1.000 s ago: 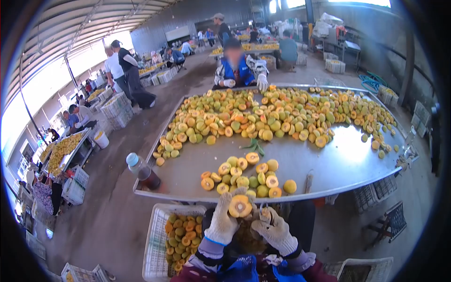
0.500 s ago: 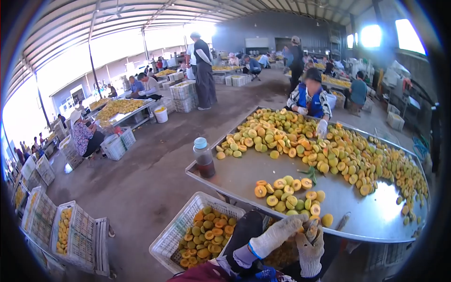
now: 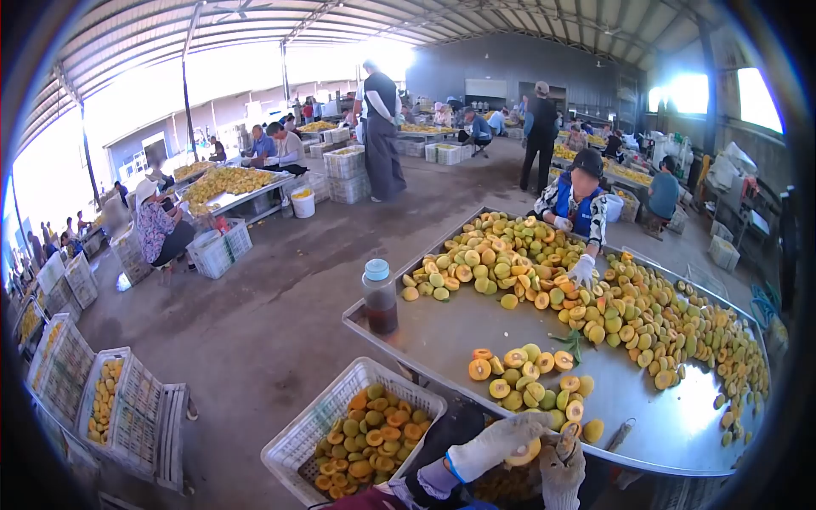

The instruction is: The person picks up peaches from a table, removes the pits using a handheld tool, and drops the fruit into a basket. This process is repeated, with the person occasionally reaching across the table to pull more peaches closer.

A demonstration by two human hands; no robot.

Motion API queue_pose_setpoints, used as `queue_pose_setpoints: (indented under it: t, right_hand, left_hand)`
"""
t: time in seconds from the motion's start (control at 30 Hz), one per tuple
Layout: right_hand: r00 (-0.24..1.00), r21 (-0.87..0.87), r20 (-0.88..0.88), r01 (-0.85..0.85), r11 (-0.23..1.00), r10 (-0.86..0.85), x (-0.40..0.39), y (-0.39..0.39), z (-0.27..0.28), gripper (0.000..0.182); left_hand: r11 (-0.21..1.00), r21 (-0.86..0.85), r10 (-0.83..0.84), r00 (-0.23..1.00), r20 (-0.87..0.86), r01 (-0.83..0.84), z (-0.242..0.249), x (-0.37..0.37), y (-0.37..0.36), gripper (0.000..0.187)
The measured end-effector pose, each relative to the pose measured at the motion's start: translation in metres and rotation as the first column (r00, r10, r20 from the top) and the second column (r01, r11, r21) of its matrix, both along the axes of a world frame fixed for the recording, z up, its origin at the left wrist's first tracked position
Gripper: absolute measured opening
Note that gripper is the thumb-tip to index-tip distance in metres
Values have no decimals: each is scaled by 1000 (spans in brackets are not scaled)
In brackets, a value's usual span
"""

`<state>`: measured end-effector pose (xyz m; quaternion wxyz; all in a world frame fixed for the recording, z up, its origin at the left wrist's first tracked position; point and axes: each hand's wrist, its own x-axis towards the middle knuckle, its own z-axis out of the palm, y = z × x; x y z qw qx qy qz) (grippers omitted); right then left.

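My left hand (image 3: 497,444), in a white knit glove, is closed on an apricot half (image 3: 523,453) with its pale orange cut face showing. Beside it, my gloved right hand (image 3: 561,478) has its fingers bent together around something small and brownish that I cannot make out. Both hands are just off the near edge of a metal table (image 3: 442,340). A small group of cut apricots (image 3: 531,378) lies on the table just beyond them. To the left of my hands, a white plastic crate (image 3: 289,450) holds many apricot halves.
A bottle of dark liquid (image 3: 380,297) stands at the table's left corner. A large apricot heap (image 3: 612,310) spans the far side, where a co-worker's gloved hand (image 3: 583,270) touches it. A knife-like tool (image 3: 622,433) lies at the near edge. Stacked crates (image 3: 127,416) stand left.
The view has shifted slightly. An apricot half's cut face now shows at my left fingers, and my hands sit a little lower in view. The co-worker's hand remains at the heap.
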<state>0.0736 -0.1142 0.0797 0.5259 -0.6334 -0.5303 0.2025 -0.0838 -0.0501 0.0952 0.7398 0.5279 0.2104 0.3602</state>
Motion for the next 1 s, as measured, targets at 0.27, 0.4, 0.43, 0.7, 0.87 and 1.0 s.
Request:
queue_pose_setpoints:
  t: [0.27,0.4,0.43,0.7,0.87,1.0]
  right_hand:
    - [903,-109,-382,-256,961,197,6,13,-31,26]
    - [849,-17,-483,-255,967,215,-5,24,-24,5]
    - [849,-33,-493,-236,971,190,-8,27,-10,5]
    - [974,-354,-184,-187,916,128,14,19,-5,39]
    - [978,-418,104,-120,900,179,11,22,11,37]
    - [975,-426,119,-118,897,185,11,24,5,36]
  left_hand:
    - [939,-305,183,982,47,-161,-18,-1,35,49]
    - [949,-283,169,983,78,-141,-40,5,47,52]
    - [946,-299,151,986,67,-124,-39,6,47,52]
    - [908,-375,222,974,51,-187,-22,18,50,61]
    - [893,-371,293,954,55,-253,-20,36,54,65]
    - [890,-422,245,962,119,-174,-27,39,52,66]
